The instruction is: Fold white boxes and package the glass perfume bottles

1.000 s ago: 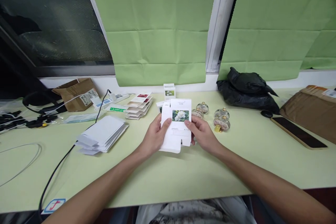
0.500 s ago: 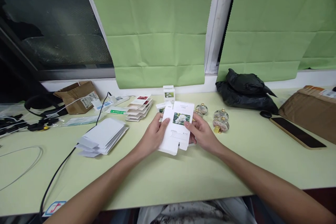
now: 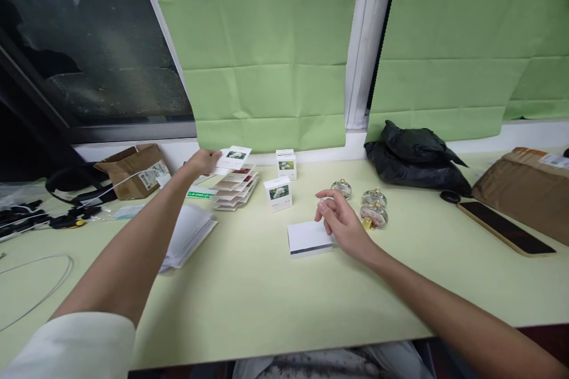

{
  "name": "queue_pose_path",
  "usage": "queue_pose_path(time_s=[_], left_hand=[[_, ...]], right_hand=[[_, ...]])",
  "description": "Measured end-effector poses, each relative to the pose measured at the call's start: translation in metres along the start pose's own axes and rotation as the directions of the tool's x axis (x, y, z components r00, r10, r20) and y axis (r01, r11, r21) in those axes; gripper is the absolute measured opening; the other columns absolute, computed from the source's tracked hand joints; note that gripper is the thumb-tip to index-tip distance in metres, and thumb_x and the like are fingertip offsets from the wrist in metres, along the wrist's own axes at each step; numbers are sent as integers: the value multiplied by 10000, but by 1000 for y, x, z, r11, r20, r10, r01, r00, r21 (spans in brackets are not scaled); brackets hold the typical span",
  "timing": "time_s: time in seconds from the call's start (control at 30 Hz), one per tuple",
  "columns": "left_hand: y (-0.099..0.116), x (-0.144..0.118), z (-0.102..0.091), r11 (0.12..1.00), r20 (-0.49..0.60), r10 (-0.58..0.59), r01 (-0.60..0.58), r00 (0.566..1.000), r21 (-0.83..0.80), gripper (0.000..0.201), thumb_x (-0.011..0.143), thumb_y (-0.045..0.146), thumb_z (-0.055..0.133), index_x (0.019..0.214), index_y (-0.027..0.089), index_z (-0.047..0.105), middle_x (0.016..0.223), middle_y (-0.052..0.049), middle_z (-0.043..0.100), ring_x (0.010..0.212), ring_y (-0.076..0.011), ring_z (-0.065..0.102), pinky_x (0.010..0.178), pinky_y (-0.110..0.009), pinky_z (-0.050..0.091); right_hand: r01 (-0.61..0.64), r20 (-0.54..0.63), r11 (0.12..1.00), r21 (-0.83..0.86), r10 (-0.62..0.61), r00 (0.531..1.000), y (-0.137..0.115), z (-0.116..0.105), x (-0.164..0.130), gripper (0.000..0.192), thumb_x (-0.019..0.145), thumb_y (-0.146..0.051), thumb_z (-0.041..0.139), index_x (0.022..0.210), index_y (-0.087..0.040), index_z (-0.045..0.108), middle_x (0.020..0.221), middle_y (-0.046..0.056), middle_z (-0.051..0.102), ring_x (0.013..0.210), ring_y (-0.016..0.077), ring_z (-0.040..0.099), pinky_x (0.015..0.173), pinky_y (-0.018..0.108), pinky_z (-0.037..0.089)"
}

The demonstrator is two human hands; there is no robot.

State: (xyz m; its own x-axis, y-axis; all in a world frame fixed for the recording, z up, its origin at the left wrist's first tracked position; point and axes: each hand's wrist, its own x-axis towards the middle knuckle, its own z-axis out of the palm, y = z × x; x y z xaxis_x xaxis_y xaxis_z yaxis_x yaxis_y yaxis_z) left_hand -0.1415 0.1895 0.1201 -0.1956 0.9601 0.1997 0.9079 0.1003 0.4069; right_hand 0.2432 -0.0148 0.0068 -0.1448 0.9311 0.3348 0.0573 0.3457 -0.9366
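Note:
My left hand point(image 3: 203, 163) is closed on a flat white carton point(image 3: 235, 156) with a white-flower picture, holding it just above a stack of folded cartons point(image 3: 236, 189). My right hand point(image 3: 340, 219) hangs over the table with its fingers apart and nothing in them. Below and left of its fingertips lies a white box point(image 3: 310, 238). Two small flower-picture boxes stand upright farther back, one box point(image 3: 279, 193) in front of another box point(image 3: 286, 164). Round glass bottles with gold trim, one bottle point(image 3: 342, 188) and a close group of bottles point(image 3: 374, 208), sit beyond my right hand.
At left are a pile of white folded sheets point(image 3: 189, 237), partly behind my left arm, an open brown carton point(image 3: 133, 172) and dark cables point(image 3: 31, 213). A black plastic bag point(image 3: 415, 157), a phone point(image 3: 504, 228) and a brown parcel point(image 3: 524, 189) lie at right.
My left hand has carried the flat carton from the middle to the back left, above the stack. My right hand has let go of it, uncovering the white box and the upright box.

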Motion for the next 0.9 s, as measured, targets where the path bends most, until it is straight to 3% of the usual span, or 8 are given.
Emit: queue_pose_path(time_s=[0.1,0.23,0.37,0.47,0.57,0.7,0.8,0.9], left_hand=[[-6,4,26,989,52,-52,44,997,140,536,958,538,471,995,106,785,789,-168,767,782,-346,753,771,-396,568],[-9,0,50,960,62,-62,43,996,277,562,988,532,437,1123,94,761,1140,-261,763,1133,-408,707,966,-462,528],[-8,-11,60,939,36,12,-23,999,344,577,1012,511,426,1400,136,631,1379,-274,641,1288,-434,607,1026,-526,493],[-2,-16,61,927,34,126,-130,991,351,526,1024,479,420,1469,252,584,1536,-204,524,1361,-410,551,1065,-499,478],[7,-19,61,920,102,195,-218,976,326,515,1041,532,353,1387,289,648,1423,-141,642,1254,-355,637,1016,-411,506],[17,-24,64,923,203,181,-237,962,304,810,940,803,319,1357,197,657,1212,-192,758,1124,-393,698,917,-424,523],[17,-25,66,926,264,153,-232,952,299,1017,768,932,455,1412,159,605,1235,-229,751,1110,-415,707,890,-421,523],[14,-19,63,934,311,105,-202,945,296,1056,743,887,519,1487,138,530,1322,-251,714,1125,-408,710,872,-405,530]], right_hand=[[3,6,1000,-12,-3,1000,0,-1,-1,339,1059,-543,517,1271,-278,521,858,-27,647,543,115,462,528,266,389],[11,3,999,-40,-11,1000,-1,-2,-2,359,1058,-555,513,1286,-278,519,858,-17,647,563,125,442,531,269,364],[18,-4,998,-57,-18,1000,-2,-2,-2,350,1059,-546,516,1285,-279,520,856,-12,647,588,134,454,546,268,362],[14,-15,997,-72,-15,1000,-3,-4,-2,348,1057,-544,520,1282,-278,528,850,-10,644,592,138,457,547,268,361],[10,-19,996,-89,-12,1000,-3,-5,-1,336,1062,-540,514,1278,-284,538,847,-12,642,594,138,451,546,268,358],[-2,-6,993,-118,2,1000,-3,-5,-2,339,1063,-549,506,1266,-282,557,857,-7,650,597,139,448,538,271,351],[-7,10,989,-149,9,1000,-3,-4,-3,348,1065,-560,495,1256,-278,567,871,-1,658,602,144,452,539,276,347],[7,14,982,-187,-4,1000,-3,-3,-4,336,1070,-548,492,1256,-279,566,870,-1,663,627,155,479,567,286,359]])
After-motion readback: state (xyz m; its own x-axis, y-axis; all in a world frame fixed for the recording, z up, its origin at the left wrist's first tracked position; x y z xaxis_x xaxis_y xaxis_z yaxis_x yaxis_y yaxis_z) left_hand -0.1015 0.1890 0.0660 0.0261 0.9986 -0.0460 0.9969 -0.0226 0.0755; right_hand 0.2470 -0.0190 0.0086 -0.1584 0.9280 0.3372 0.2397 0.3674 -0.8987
